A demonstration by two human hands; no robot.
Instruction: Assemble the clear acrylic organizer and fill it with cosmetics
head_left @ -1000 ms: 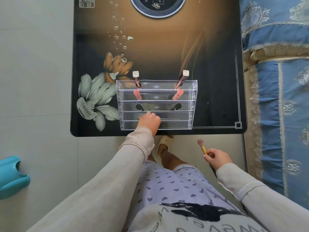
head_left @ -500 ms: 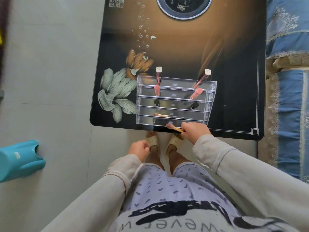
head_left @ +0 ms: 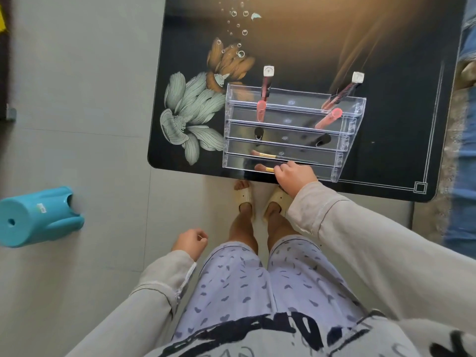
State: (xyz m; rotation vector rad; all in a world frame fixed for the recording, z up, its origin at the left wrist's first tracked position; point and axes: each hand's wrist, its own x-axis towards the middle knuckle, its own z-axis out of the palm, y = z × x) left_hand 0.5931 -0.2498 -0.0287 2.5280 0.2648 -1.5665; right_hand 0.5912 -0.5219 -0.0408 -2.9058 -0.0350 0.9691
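While we look down from the left, a turquoise stool point(head_left: 38, 217) lies tipped on the floor point(head_left: 77, 99), well apart from the bench point(head_left: 386, 47). Our left hand point(head_left: 190, 242) hangs beside our leg, its grip loosely curled around nothing. On the bench's near edge stands the clear organizer point(head_left: 345, 136), with two lip gloss tubes point(head_left: 265, 92) leaning in its back rows and one makeup brush point(head_left: 265, 155) lying in a front row. Our right hand point(head_left: 296, 177) pinches a second brush point(head_left: 264, 168) in the frontmost row.
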